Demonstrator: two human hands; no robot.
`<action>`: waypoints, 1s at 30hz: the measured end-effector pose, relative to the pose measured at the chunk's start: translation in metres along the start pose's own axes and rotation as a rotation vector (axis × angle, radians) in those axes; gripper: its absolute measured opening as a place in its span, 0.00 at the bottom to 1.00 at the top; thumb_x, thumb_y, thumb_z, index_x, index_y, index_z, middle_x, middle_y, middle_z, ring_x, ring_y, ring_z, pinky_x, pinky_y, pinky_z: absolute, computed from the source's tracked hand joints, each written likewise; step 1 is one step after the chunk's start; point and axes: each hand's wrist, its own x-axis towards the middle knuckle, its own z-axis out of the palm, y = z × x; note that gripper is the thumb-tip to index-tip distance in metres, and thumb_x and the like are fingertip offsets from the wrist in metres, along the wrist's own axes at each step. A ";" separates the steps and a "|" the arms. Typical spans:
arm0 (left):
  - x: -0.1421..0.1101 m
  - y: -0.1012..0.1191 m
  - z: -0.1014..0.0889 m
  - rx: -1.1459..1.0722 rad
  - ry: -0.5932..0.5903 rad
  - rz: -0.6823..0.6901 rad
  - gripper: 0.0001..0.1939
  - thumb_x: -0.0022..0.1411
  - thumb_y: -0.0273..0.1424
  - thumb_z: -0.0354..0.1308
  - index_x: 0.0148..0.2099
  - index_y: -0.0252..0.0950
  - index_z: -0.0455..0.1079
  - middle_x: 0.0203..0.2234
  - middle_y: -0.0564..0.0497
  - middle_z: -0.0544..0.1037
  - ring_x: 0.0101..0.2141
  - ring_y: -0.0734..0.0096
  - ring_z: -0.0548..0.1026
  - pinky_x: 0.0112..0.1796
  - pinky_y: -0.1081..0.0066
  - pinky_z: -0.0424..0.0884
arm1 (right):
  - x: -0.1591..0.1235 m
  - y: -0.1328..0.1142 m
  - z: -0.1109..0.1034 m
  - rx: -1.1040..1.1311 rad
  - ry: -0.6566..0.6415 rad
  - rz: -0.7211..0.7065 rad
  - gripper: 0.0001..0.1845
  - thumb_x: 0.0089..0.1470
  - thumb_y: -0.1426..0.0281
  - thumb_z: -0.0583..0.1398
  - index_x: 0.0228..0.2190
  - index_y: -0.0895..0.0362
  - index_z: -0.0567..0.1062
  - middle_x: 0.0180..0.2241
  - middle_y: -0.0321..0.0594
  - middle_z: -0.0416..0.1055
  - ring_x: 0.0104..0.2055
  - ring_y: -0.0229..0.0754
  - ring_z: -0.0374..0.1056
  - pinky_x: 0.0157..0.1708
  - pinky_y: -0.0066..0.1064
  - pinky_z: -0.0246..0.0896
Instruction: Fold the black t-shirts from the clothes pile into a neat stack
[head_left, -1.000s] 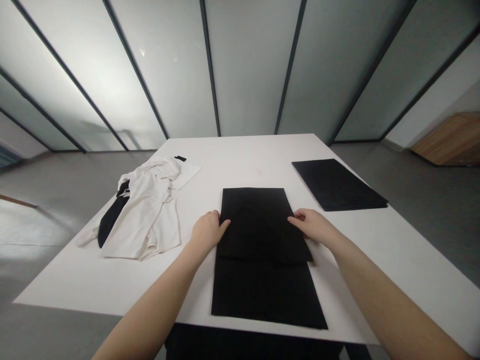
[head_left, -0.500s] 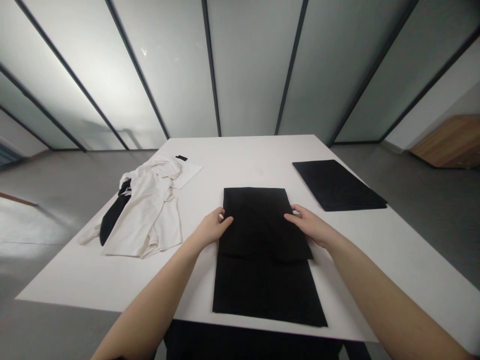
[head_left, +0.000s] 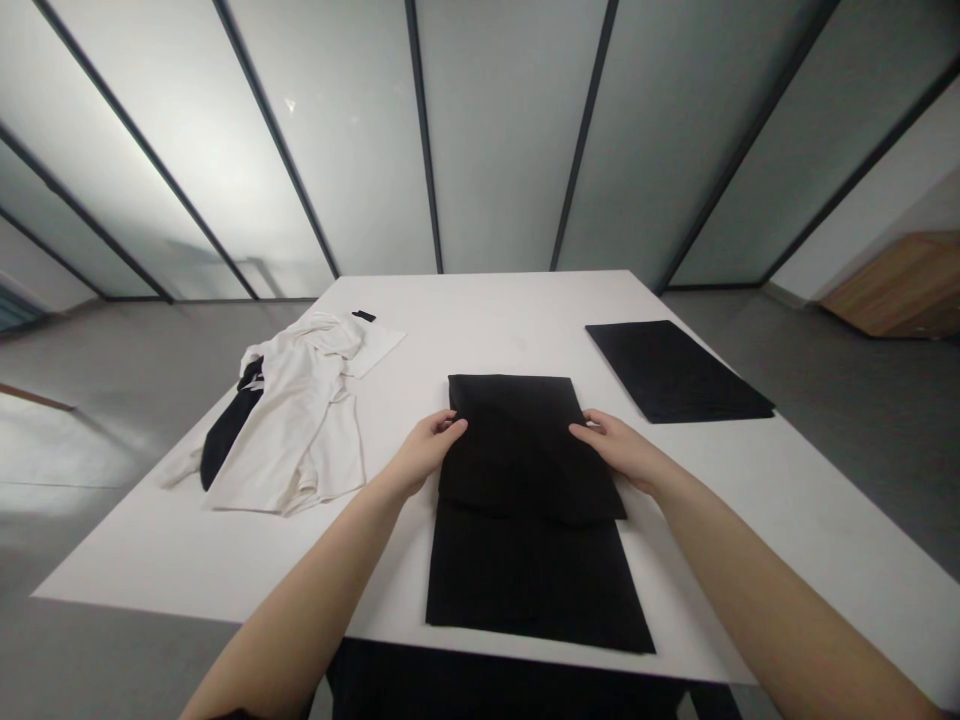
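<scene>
I log a flat black fabric garment (head_left: 531, 560) at centre of the white table (head_left: 480, 320), long axis running 12 to 6 o'clock. One fold is done, with the upper layer lying over the lower; the near section remains single-layered. My left hand (head_left: 424, 455) and right hand (head_left: 619, 450) sit at its side edges, fingers partly curled; I cannot tell whether they grip.

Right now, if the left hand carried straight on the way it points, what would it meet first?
The folded black garment. The fingertips of the left hand already sit at its left edge, though from this view I cannot be sure they touch it.
</scene>
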 end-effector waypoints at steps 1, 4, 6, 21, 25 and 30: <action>-0.001 0.002 0.000 -0.044 -0.019 -0.040 0.27 0.61 0.52 0.69 0.51 0.36 0.80 0.42 0.45 0.85 0.43 0.60 0.81 0.43 0.67 0.74 | 0.000 0.000 0.000 -0.003 0.003 0.001 0.09 0.64 0.62 0.66 0.43 0.53 0.80 0.39 0.46 0.84 0.47 0.53 0.79 0.46 0.36 0.75; -0.003 0.005 0.000 -0.037 -0.058 -0.109 0.28 0.60 0.53 0.70 0.51 0.36 0.79 0.41 0.46 0.84 0.41 0.62 0.80 0.40 0.68 0.72 | 0.002 0.002 -0.003 0.001 -0.010 0.004 0.12 0.62 0.59 0.69 0.42 0.54 0.81 0.39 0.46 0.83 0.45 0.52 0.78 0.44 0.36 0.74; -0.001 0.004 -0.002 0.057 -0.058 -0.078 0.26 0.62 0.54 0.67 0.46 0.35 0.80 0.38 0.46 0.84 0.39 0.62 0.79 0.37 0.69 0.70 | 0.002 0.004 -0.006 0.023 -0.039 0.029 0.15 0.60 0.57 0.70 0.41 0.54 0.81 0.37 0.45 0.83 0.42 0.51 0.78 0.40 0.36 0.74; 0.030 -0.012 -0.022 0.641 0.218 0.086 0.20 0.67 0.45 0.58 0.28 0.37 0.73 0.21 0.51 0.74 0.26 0.65 0.72 0.29 0.68 0.58 | 0.019 0.010 0.008 0.400 0.025 0.009 0.07 0.59 0.62 0.70 0.35 0.52 0.83 0.38 0.43 0.85 0.40 0.47 0.81 0.38 0.32 0.77; 0.043 -0.009 -0.029 0.669 0.317 0.122 0.19 0.67 0.44 0.57 0.29 0.37 0.73 0.23 0.50 0.76 0.28 0.64 0.74 0.31 0.68 0.60 | 0.030 0.006 0.015 0.500 0.021 -0.057 0.10 0.57 0.62 0.71 0.40 0.51 0.84 0.42 0.42 0.86 0.44 0.47 0.81 0.41 0.31 0.77; 0.038 -0.005 -0.034 0.635 0.246 0.082 0.21 0.66 0.47 0.57 0.28 0.37 0.73 0.20 0.51 0.74 0.28 0.64 0.74 0.30 0.68 0.60 | 0.027 0.007 0.006 0.440 0.019 -0.026 0.14 0.57 0.58 0.71 0.40 0.54 0.84 0.40 0.45 0.85 0.42 0.45 0.80 0.38 0.30 0.75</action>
